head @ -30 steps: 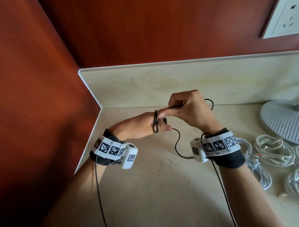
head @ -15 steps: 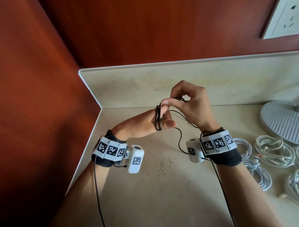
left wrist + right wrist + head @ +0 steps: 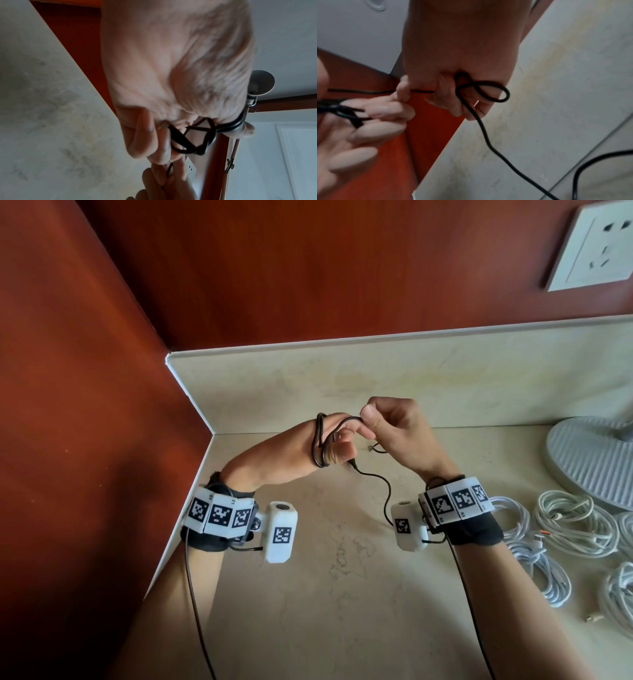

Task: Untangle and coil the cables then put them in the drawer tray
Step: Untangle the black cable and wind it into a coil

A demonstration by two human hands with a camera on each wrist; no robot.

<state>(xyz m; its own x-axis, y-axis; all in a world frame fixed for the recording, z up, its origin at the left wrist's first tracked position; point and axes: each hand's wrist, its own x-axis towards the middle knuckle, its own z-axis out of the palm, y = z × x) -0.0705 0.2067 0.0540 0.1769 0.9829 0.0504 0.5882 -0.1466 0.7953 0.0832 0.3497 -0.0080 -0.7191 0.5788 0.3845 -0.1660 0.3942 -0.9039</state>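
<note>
Raised since before, right hand [image 3: 394,433] pinches black cable [image 3: 320,445]; loops wrap straight left hand [image 3: 294,455] fingers.

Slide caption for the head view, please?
Right hand winds thin black cable around left hand fingers; white cable bundles wait on beige counter.

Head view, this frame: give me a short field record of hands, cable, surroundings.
left hand: fingers extended, thin black cable looped around them
right hand: pinches the black cable, guiding a turn
cable tail: hangs down to the beige marble counter
white coiled cables: on counter, right side
drawer tray: not in view
</note>
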